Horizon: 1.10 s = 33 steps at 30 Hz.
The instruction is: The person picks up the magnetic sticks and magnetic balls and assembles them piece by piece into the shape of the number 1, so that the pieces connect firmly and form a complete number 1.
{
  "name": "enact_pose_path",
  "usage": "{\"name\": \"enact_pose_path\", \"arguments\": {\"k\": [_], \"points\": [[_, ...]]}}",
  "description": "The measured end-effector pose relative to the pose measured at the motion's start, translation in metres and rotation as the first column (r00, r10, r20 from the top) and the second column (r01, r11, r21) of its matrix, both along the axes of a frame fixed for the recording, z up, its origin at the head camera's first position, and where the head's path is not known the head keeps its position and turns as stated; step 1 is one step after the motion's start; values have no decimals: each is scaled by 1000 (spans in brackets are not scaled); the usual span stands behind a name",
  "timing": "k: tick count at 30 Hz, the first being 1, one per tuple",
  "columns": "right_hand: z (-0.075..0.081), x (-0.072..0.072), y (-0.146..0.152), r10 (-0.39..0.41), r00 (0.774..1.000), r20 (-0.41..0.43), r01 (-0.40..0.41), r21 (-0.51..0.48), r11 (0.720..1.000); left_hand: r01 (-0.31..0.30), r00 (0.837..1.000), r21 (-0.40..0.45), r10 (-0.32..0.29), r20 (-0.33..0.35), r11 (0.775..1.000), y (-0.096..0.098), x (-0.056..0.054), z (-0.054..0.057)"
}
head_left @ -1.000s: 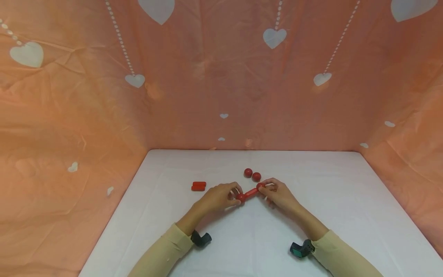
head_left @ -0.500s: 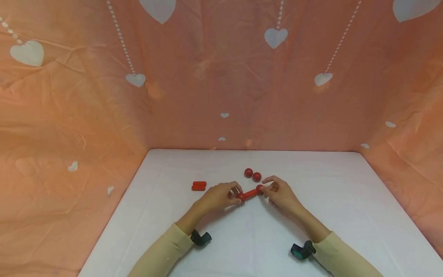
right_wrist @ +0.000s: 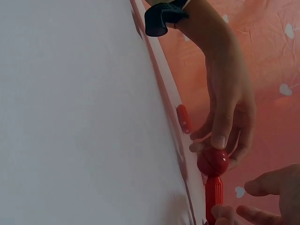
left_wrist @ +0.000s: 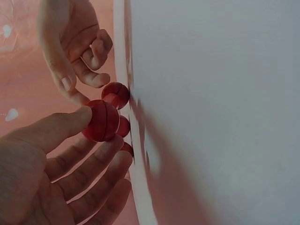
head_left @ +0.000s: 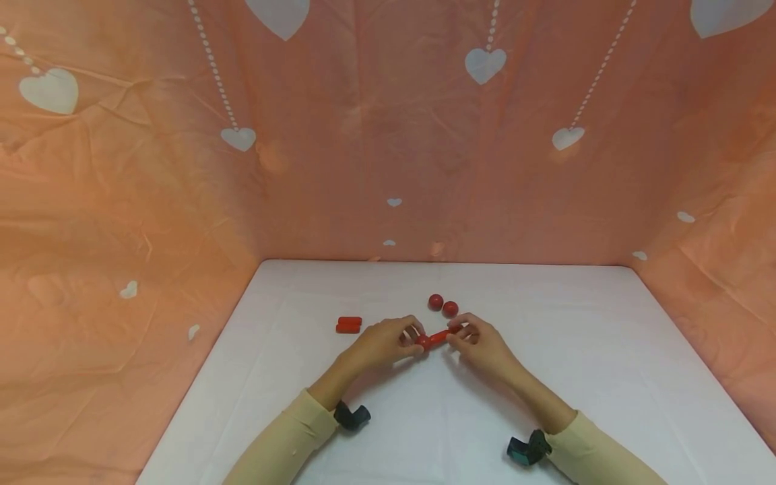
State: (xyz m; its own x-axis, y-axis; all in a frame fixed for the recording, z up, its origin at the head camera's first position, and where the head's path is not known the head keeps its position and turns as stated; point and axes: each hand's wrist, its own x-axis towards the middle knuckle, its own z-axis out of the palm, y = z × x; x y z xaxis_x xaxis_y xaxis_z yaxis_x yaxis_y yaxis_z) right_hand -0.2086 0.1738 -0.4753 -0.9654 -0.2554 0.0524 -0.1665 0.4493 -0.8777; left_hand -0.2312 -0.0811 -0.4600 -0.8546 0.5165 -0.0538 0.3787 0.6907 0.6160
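Observation:
My left hand [head_left: 388,342] pinches the red ball [left_wrist: 101,121] at the near end of a toy dumbbell shape, between thumb and fingertips. From that ball a ridged red rod [right_wrist: 213,197] runs to a second red ball [left_wrist: 116,93]. My right hand [head_left: 485,347] is spread loosely about this second end. In the right wrist view its thumb stands apart from the rod, while a fingertip overlaps it; actual contact is hard to tell. The joined piece is held just above the white table [head_left: 400,431]. In the head view, right-hand fingers partly hide the second ball.
Two loose red balls [head_left: 436,302] lie just beyond the hands. Left of them, two short red rods [head_left: 349,321] lie side by side. Orange cloth [head_left: 364,168] with pale hearts hangs behind the table and along both sides.
My right hand drew back slightly from the second ball, then moved left over that end, its fingers now loose about it. My left hand keeps its pinch almost in place.

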Motion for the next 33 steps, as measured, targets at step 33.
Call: {"name": "enact_pose_path", "arguments": {"k": [33], "points": [[-21,5,-14,199,972,123,-160,-271,949,26,998,9,-26,-52,1000,6,5,1]]}}
